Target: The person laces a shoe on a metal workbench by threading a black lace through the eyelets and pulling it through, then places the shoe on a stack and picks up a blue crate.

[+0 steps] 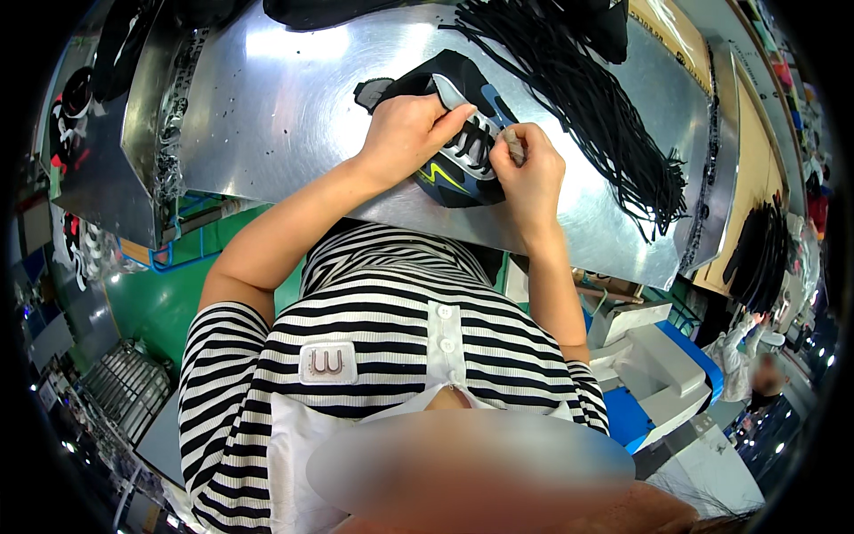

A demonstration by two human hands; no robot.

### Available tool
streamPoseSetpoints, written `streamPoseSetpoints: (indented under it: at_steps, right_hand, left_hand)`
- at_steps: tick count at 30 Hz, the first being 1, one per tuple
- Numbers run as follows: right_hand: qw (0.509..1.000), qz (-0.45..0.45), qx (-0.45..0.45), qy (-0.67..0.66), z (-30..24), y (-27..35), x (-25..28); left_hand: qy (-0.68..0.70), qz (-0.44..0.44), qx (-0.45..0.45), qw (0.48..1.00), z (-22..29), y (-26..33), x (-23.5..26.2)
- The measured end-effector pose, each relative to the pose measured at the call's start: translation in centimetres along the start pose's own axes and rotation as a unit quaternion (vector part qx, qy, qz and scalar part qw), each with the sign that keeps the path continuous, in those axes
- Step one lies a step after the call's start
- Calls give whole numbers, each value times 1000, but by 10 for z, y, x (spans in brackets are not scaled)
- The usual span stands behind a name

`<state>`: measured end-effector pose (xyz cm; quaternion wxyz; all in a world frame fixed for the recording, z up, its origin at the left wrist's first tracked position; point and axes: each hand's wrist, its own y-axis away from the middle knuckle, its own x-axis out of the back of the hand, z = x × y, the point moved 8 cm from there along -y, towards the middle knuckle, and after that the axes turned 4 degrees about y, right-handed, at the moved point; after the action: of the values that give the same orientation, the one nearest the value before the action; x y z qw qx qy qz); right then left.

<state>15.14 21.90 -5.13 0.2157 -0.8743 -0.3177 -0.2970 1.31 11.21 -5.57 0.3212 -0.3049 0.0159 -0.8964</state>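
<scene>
A black, grey and blue shoe upper [454, 125] with a yellow streak lies on a shiny metal worktable [276, 107]. My left hand [411, 129] presses down on its left side and pinches the grey tongue area. My right hand [527, 169] grips the right edge of the upper by the eyelets, where a black lace [474, 147] runs across. A large bundle of loose black laces [592, 98] lies spread on the table to the right of the shoe.
Dark shoe parts [311, 11] sit at the table's far edge. More black laces [761, 258] hang at the right, beyond a wooden surface [756, 151]. A blue and white machine [663, 374] stands at the lower right. A green floor [160, 294] shows at the left.
</scene>
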Motion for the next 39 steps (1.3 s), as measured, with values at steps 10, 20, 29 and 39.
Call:
streamPoseSetpoints:
  at_steps: [10,20,29,39]
  right_hand:
    - [994,-49,55,-85,-19,25,18]
    - [969,-206,129,52,-22,52,11]
    - [953,-285,36,-94,-47,90,7]
    - [981,-140,89,-96,-60,88,24]
  left_hand:
    - [90,-28,47,994,-15,-4,-1]
    - [217,-129,-90,963,71,5,37]
    - [134,-205,-179,953,100,20,49]
    - [147,-216,-151,953,108,23,46]
